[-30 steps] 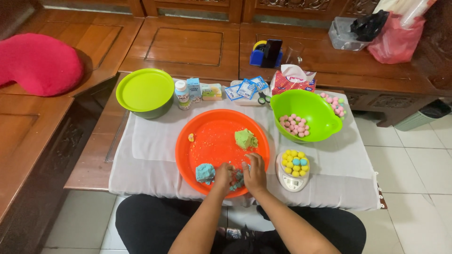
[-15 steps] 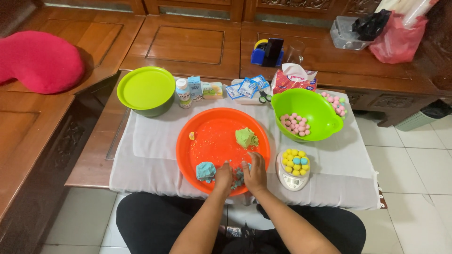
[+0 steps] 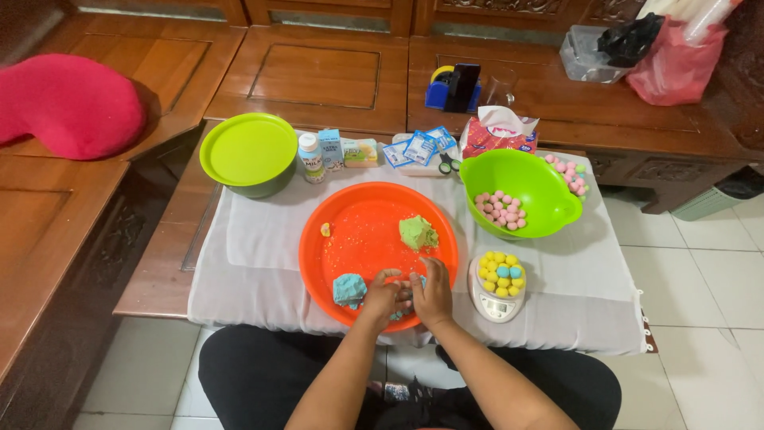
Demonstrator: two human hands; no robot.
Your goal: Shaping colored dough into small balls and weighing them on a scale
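Hands (image 3: 410,296) over orange tray (image 3: 358,231)

Your left hand (image 3: 384,296) and right hand (image 3: 432,293) stay pressed together over the orange tray (image 3: 358,231); only your fingers (image 3: 414,279) shift slightly.

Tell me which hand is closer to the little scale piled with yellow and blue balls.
The right hand is closer: it sits on the orange tray just left of the scale. The left hand is farther left, next to the blue dough lump.
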